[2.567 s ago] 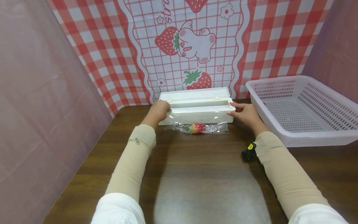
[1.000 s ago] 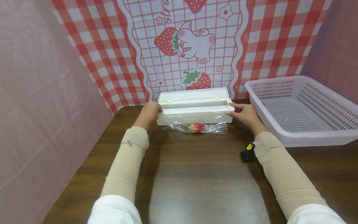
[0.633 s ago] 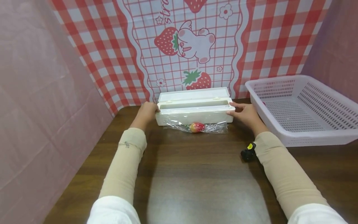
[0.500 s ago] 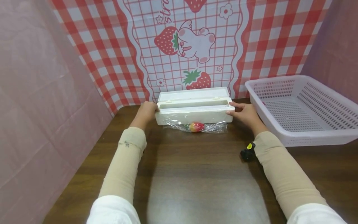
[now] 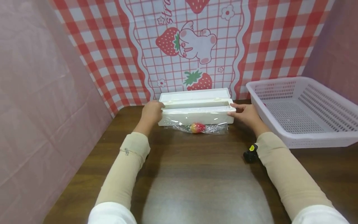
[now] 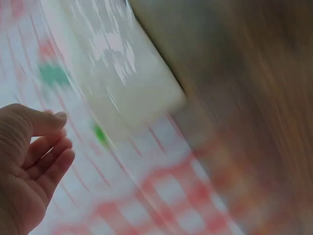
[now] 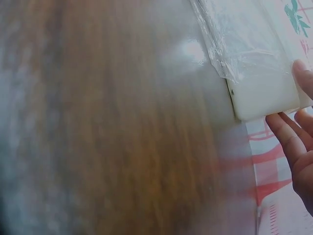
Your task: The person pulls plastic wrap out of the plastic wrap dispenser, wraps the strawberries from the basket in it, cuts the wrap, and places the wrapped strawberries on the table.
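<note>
A long white box (image 5: 195,117), like a cling film dispenser, stands on the table with its lid (image 5: 195,94) tipped back. Clear plastic film (image 5: 215,128) hangs over its front and lies crumpled at its foot. In that plastic shows a small round red and yellow object (image 5: 197,128); its kind is unclear. My left hand (image 5: 152,112) is at the box's left end, its fingers loosely bent; the left wrist view shows nothing held. My right hand (image 5: 247,115) grips the box's right end, thumb at the top edge and fingers against the end face.
A white perforated plastic basket (image 5: 299,137) stands to the right, close to my right hand. Behind the box hangs a red and white strawberry-print cloth (image 5: 112,46). The brown wooden table (image 5: 195,174) extends in front. A black device (image 5: 250,154) sits at my right wrist.
My left hand first slid left to the box's left end; in the last half second it has shifted slightly right. My right hand stays on the box.
</note>
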A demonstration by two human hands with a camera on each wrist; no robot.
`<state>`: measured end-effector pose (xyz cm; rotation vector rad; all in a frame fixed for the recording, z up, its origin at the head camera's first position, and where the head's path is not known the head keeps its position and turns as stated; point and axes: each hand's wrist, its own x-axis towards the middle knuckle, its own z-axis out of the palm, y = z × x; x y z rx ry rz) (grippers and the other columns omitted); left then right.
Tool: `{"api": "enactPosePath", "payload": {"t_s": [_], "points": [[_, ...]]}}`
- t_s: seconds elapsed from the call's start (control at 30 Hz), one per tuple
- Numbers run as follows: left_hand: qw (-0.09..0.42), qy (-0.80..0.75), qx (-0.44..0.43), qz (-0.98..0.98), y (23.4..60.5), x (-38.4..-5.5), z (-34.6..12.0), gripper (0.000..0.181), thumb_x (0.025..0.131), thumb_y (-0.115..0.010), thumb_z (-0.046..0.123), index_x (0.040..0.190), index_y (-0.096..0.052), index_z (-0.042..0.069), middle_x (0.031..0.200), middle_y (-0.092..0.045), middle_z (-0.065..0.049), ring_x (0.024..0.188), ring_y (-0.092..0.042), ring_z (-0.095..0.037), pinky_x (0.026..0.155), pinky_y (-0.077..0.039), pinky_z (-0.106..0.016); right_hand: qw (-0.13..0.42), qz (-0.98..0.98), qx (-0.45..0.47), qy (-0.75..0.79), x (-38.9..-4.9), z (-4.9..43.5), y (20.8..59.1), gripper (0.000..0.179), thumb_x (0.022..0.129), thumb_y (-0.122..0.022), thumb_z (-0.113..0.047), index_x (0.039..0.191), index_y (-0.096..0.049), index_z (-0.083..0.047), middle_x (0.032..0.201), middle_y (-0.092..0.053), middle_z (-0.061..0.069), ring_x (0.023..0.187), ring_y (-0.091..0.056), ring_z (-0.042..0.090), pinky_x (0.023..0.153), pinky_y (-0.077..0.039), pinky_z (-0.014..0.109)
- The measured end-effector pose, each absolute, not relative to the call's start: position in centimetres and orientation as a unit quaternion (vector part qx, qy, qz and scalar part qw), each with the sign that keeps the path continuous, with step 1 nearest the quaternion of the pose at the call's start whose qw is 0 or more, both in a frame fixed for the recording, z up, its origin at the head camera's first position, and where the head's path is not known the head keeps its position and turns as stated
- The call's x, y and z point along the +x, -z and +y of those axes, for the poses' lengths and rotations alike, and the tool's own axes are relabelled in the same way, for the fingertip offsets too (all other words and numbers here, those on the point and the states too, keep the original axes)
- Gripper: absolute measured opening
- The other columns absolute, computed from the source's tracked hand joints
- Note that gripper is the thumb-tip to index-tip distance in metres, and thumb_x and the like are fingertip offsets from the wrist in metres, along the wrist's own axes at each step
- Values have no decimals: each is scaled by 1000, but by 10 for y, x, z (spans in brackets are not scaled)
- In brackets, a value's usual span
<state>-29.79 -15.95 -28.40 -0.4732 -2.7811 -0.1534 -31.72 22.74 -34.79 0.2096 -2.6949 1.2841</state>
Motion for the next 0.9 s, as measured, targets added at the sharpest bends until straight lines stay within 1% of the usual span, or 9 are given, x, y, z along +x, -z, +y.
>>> {"api": "enactPosePath", "payload": {"t_s": [0.07, 0.13, 0.27, 0.37, 0.47, 0.63, 0.73, 0.83, 0.9], "points": [[158, 36, -209, -964, 286, -289, -136, 20, 83, -68, 4, 101, -75, 8, 101, -71, -8, 96, -65, -27, 85, -53, -38, 68, -899, 69, -428, -316, 228, 346, 70, 85, -75, -43, 138, -53, -3, 129, -57, 27, 113, -58, 34, 93, -49, 48], [142, 23, -269, -952, 292, -281, -111, 17, 83, -71, 7, 100, -75, 8, 100, -71, -6, 95, -65, -24, 85, -53, -35, 64, -900, 69, -424, -316, 229, 344, 71, 85, -74, -43, 139, -52, -3, 131, -55, 27, 115, -56, 36, 95, -48, 50], [97, -17, -361, -927, 310, -275, -75, 18, 83, -76, 17, 97, -72, 8, 92, -68, -4, 85, -63, -21, 75, -54, -33, 59, -906, 69, -413, -316, 229, 343, 73, 85, -74, -45, 140, -51, -3, 133, -53, 28, 118, -54, 38, 97, -46, 52], [82, -57, -381, -919, 320, -277, -61, 25, 81, -79, 27, 96, -69, 9, 88, -62, -2, 80, -60, -18, 70, -52, -32, 59, -908, 71, -408, -317, 229, 344, 72, 85, -74, -44, 139, -51, -3, 134, -52, 28, 119, -54, 37, 97, -46, 50], [76, -82, -384, -916, 326, -281, -56, 33, 79, -81, 32, 98, -65, 11, 89, -59, -1, 82, -58, -17, 71, -51, -31, 62, -908, 75, -408, -318, 228, 344, 72, 84, -75, -44, 139, -51, -3, 134, -52, 28, 119, -54, 37, 96, -47, 50], [89, -90, -394, -911, 329, -289, -56, 30, 79, -81, 25, 96, -62, 9, 89, -60, -2, 84, -59, -19, 77, -51, -32, 75, -907, 93, -405, -318, 226, 341, 68, 85, -75, -39, 138, -52, -2, 132, -53, 28, 115, -55, 36, 95, -47, 51], [92, -87, -398, -909, 328, -288, -56, 28, 79, -79, 22, 94, -61, 8, 88, -61, -2, 82, -59, -20, 76, -51, -32, 76, -907, 103, -402, -316, 225, 340, 66, 85, -76, -34, 137, -52, 0, 132, -53, 29, 115, -54, 36, 95, -46, 50], [86, -81, -402, -908, 328, -283, -56, 26, 80, -78, 24, 92, -60, 9, 85, -60, -1, 79, -58, -18, 73, -51, -31, 60, -899, 103, -422, -314, 225, 341, 69, 85, -77, -31, 140, -49, 2, 134, -53, 28, 114, -56, 32, 93, -49, 42], [83, -74, -408, -906, 328, -278, -56, 25, 80, -77, 26, 90, -61, 9, 83, -59, 0, 77, -57, -18, 71, -51, -31, 21, -872, 102, -479, -313, 225, 341, 74, 86, -76, -24, 145, -40, 3, 138, -49, 29, 110, -57, 26, 90, -51, 38]]}}
